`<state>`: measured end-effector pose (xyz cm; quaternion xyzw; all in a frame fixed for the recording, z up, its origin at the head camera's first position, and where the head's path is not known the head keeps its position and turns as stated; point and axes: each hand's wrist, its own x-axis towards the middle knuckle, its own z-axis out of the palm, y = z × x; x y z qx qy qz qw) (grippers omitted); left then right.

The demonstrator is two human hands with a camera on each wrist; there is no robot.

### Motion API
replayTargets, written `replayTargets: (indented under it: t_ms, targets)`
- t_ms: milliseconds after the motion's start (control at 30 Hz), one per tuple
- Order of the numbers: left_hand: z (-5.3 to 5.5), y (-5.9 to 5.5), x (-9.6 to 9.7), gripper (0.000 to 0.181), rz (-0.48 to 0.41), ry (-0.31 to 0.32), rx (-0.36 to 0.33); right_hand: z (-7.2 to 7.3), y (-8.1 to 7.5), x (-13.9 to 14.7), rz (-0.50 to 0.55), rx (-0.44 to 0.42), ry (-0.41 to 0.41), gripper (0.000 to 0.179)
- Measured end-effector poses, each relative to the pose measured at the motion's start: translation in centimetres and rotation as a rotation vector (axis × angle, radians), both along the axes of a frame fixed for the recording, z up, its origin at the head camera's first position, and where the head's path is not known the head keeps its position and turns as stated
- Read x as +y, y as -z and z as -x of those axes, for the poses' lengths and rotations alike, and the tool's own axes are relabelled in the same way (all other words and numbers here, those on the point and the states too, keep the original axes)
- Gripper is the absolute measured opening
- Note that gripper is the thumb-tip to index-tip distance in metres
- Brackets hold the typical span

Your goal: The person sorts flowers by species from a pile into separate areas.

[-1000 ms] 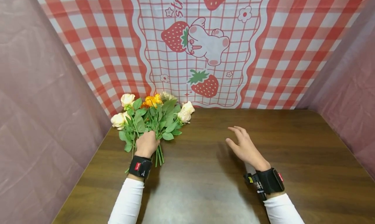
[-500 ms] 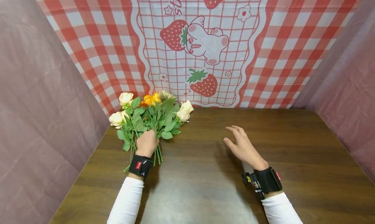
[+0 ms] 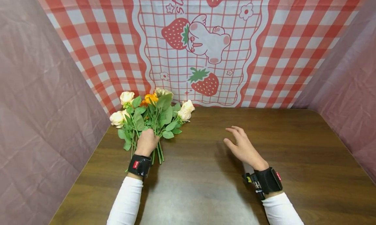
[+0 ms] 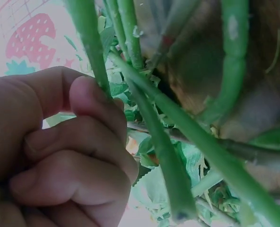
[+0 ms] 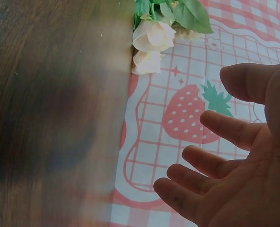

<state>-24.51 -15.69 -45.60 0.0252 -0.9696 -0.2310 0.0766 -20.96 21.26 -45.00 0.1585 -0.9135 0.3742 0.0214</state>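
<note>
A bunch of flowers with leafy green stems lies at the table's back left. Cream roses spread at its left side, and another pair of cream roses at its right. Between them are an orange flower and a pale greenish-white flower. My left hand is among the stems; in the left wrist view its thumb and fingers pinch one green stem. Other stems pass beside the fingers. My right hand, fingers spread and holding nothing, hovers above the table right of the bunch.
The brown wooden table reaches to a red-and-white checked cloth with strawberry prints behind it. Pinkish curtains hang on both sides. Each wrist wears a black band.
My left hand has lifted slightly away from me. The pale greenish-white flower and a large leaf have shifted up and back with it. The right hand has hardly moved.
</note>
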Motion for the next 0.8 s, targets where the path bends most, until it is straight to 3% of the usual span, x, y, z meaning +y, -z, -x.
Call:
replayTargets:
  t_ms: [200, 433, 600, 700, 800]
  targets:
    - [-0.1, -0.2, -0.4, 0.036, 0.001, 0.016, 0.003, 0.0, -0.1, -0.1, -0.005, 0.000, -0.006, 0.050]
    - [0.6, 0.0, -0.3, 0.042, 0.000, 0.049, -0.031, -0.1, -0.2, 0.2, 0.000, 0.006, -0.002, 0.049]
    - [0.9, 0.4, -0.6, 0.011, 0.019, -0.002, 0.016, -0.1, -0.2, 0.2, 0.001, 0.010, -0.006, 0.048]
    - [0.9, 0.7, -0.8, 0.021, 0.041, -0.038, 0.022, 0.0, -0.1, 0.1, 0.002, 0.017, -0.007, 0.047]
    - [0.9, 0.7, -1.1, 0.017, 0.065, -0.046, -0.004, 0.0, -0.1, 0.0, 0.000, 0.024, -0.006, 0.047]
